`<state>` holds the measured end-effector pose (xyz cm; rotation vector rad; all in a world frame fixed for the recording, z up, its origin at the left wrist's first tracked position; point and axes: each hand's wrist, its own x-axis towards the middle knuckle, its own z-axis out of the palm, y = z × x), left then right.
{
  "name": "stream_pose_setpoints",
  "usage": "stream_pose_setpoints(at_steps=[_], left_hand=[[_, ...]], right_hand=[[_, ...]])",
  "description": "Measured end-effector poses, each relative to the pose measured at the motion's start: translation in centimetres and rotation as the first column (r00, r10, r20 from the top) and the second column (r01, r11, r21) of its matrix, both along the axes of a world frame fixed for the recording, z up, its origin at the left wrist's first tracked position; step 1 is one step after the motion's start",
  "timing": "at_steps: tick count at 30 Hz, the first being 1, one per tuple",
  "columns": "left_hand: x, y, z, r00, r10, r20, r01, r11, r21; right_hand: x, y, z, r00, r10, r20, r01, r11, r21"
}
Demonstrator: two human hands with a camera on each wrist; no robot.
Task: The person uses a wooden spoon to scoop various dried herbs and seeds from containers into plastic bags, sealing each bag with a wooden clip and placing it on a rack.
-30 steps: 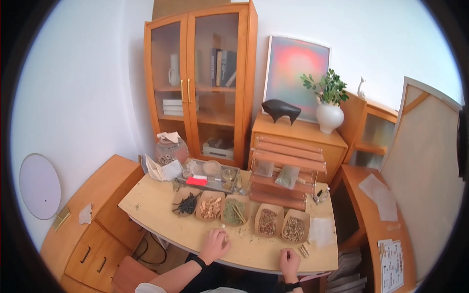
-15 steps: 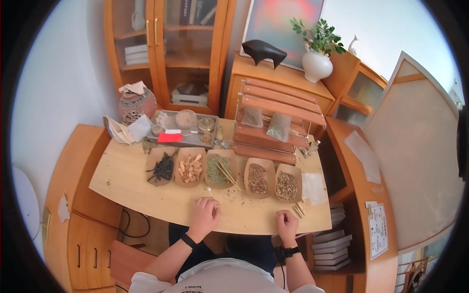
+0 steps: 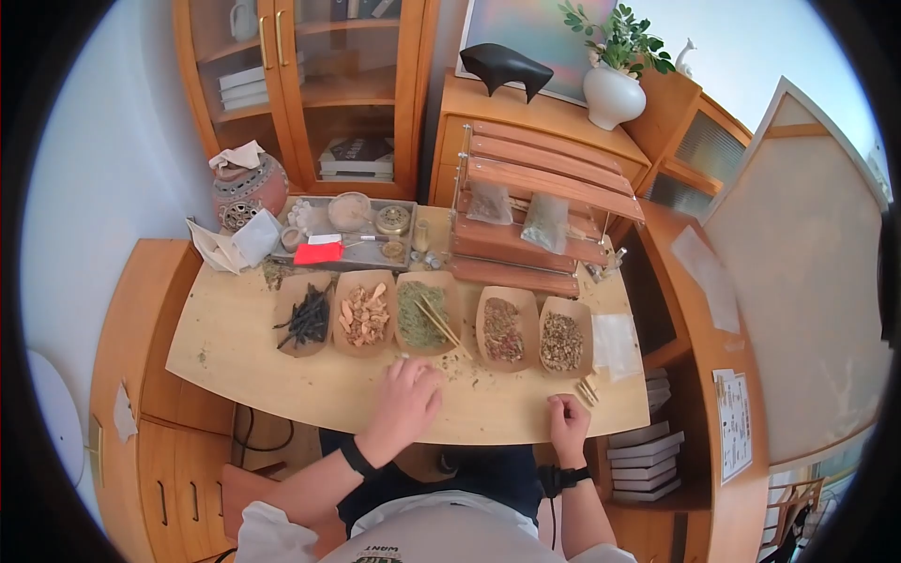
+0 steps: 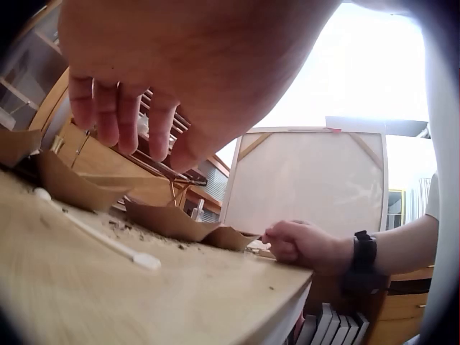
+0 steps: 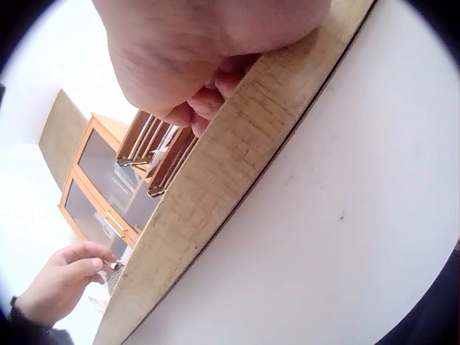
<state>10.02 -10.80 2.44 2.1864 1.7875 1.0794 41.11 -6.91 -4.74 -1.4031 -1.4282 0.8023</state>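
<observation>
My left hand (image 3: pixel 404 402) hovers low over the table with fingers extended and slightly bent, holding nothing. Beneath it lies a white double-ended cotton swab (image 4: pixel 93 230), mostly covered by the hand in the head view. Resting at the table's front edge, my right hand (image 3: pixel 568 427) has its fingers curled in, with nothing seen in it. Short tan stick pieces (image 3: pixel 587 390) lie just beyond it. Ahead of the left hand, a paper tray holds green dried herb (image 3: pixel 419 314), with thin tan sticks (image 3: pixel 437 319) laid across it.
Other paper trays hold black strips (image 3: pixel 308 317), orange-tan chips (image 3: pixel 364 315), reddish bits (image 3: pixel 503 328) and brown pieces (image 3: pixel 561 342). Behind stand a grey tray (image 3: pixel 349 258) of small items and a wooden slatted rack (image 3: pixel 554 188) with plastic bags. Clear sheets (image 3: pixel 615 347) lie right.
The head view has tilted down, bringing the table closer. My left hand has shifted forward and right over the cotton swab, its fingers less curled. The right hand stays at the table edge.
</observation>
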Motion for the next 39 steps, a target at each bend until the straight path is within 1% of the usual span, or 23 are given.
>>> stream_pose_setpoints(at_steps=[1,4,9,12,13,15,16,19,21,22,25,28,31,34,37,38,39], left_hand=[[-0.2,0.7,0.3,1.000,0.019,-0.008,-0.019,0.999,-0.028],[-0.9,3.1,0.5,0.979,0.083,-0.184,-0.073,0.996,0.059],[-0.9,4.7,-0.6,0.949,0.033,-0.313,-0.026,0.999,0.028],[-0.6,5.5,-1.3,0.914,0.009,-0.407,-0.015,1.000,-0.012],[-0.5,5.5,-1.4,0.899,-0.003,-0.438,-0.012,0.999,-0.031],[-0.3,5.4,-1.1,0.896,-0.022,-0.443,-0.001,0.999,-0.051],[-0.1,5.2,-1.0,0.895,-0.041,-0.444,0.013,0.998,-0.066],[0.5,4.4,-0.8,0.926,-0.043,-0.375,0.062,0.997,0.039],[0.8,3.9,-0.9,0.930,-0.076,-0.358,0.084,0.996,0.008],[1.0,3.8,-1.0,0.934,-0.087,-0.346,0.090,0.996,-0.006],[1.3,3.7,-1.2,0.951,-0.088,-0.297,0.077,0.996,-0.050],[1.2,4.2,-1.5,0.955,-0.077,-0.286,0.069,0.997,-0.038],[1.2,4.6,-1.3,0.963,-0.070,-0.262,0.057,0.997,-0.057],[1.5,4.8,-1.5,0.980,-0.051,-0.193,0.044,0.998,-0.040],[2.3,3.8,0.2,0.994,0.002,-0.107,-0.002,1.000,0.000],[2.1,3.1,-0.1,0.998,0.023,-0.061,-0.024,1.000,-0.016],[2.4,2.4,-0.1,0.999,0.031,-0.036,-0.031,0.999,0.008]], right_hand=[[-0.1,0.0,0.2,1.000,0.008,0.002,-0.008,1.000,-0.001],[-0.1,0.2,0.2,1.000,0.021,-0.001,-0.021,1.000,0.017],[0.1,0.2,-0.2,0.999,0.046,0.003,-0.046,0.999,0.026],[0.0,0.0,0.6,0.998,0.054,-0.009,-0.054,0.997,-0.053],[-0.1,0.1,0.4,0.999,0.051,0.005,-0.051,0.998,-0.023],[-0.1,0.2,0.0,0.999,0.031,0.036,-0.032,0.999,0.037],[0.0,0.1,0.1,0.998,0.027,0.058,-0.029,0.999,0.026],[0.0,0.1,0.5,0.994,0.013,0.108,-0.013,1.000,-0.002],[0.0,0.0,0.7,0.992,0.014,0.125,-0.013,1.000,-0.007],[0.0,0.0,0.4,0.996,0.015,0.088,-0.014,1.000,-0.010],[-0.1,0.0,0.6,0.997,0.023,0.067,-0.023,1.000,-0.007],[-0.1,0.0,0.8,0.995,0.023,0.101,-0.023,1.000,0.008],[-0.3,0.0,1.0,0.998,0.028,0.058,-0.029,0.999,0.024],[0.3,0.1,0.7,0.997,0.072,-0.002,-0.072,0.996,-0.044],[1.7,0.3,1.4,0.971,0.117,-0.210,-0.131,0.990,-0.052],[2.7,0.8,2.1,0.989,0.055,-0.134,-0.058,0.998,-0.018],[4.1,1.6,3.1,0.998,-0.010,-0.061,0.011,1.000,0.022]])
